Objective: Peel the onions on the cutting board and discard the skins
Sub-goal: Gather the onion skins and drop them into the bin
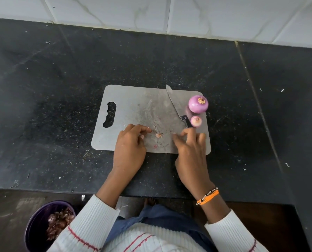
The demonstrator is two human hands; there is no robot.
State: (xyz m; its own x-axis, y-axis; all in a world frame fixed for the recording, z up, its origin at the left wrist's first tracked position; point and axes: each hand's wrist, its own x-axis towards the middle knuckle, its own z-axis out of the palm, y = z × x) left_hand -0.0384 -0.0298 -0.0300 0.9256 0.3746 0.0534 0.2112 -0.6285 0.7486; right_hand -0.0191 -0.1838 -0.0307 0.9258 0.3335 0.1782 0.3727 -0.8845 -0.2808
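Soft, even daylight, faint shadows, wide-angle bending at the edges, and motion blur on the right hand (189,142).

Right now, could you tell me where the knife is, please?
In the head view, the knife lies diagonally on the cutting board's right part, just left of the two peeled onions.

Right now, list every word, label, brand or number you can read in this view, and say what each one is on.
No text reads clearly anywhere.
The orange and beaded wristband on the right wrist has small dark marks that may be letters: too small and blurred to read.
The grey plastic cutting board, the black-handled kitchen knife, the two peeled purple onions and the purple bin of onion skins: no print visible.
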